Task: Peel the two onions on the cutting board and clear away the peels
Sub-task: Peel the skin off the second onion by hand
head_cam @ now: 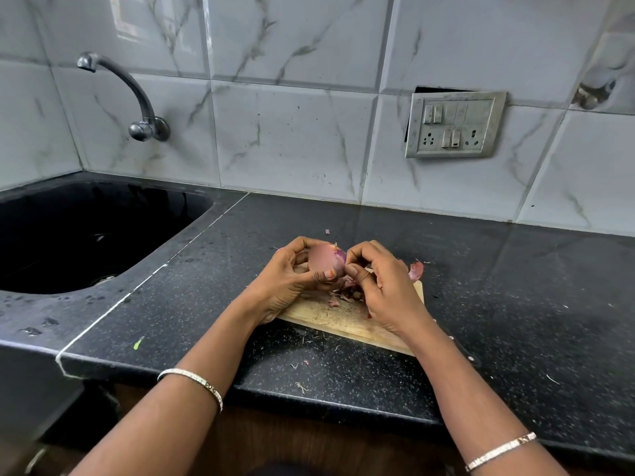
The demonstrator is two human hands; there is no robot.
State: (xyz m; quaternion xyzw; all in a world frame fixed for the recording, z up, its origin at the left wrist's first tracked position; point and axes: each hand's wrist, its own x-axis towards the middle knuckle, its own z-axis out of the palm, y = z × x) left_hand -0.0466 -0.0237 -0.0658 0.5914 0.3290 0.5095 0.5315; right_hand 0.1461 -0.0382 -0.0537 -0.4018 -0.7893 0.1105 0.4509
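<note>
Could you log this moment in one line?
peeling | left hand holds onion | right hand pinches onion | peels on board

A home kitchen: a black speckled stone counter [481, 286] with a sunken sink [113, 204], a curved tap [137, 94] on the wall above it, marble-look tiles [292, 132] behind, a socket panel [455, 123], and a wooden cutting board [343, 321].

The board [330, 317] lies on the counter [515, 286], right of the sink [86, 235]. Above its far end the left hand [292, 280] holds the onion [326, 259], and the right hand [381, 286] pinches its right side. Peels [343, 292] lie on the board beneath them (one more at the far right edge). On the wall, the tap [134, 97] is behind the sink and the switch panel [455, 123] is behind the board, to the right.
</note>
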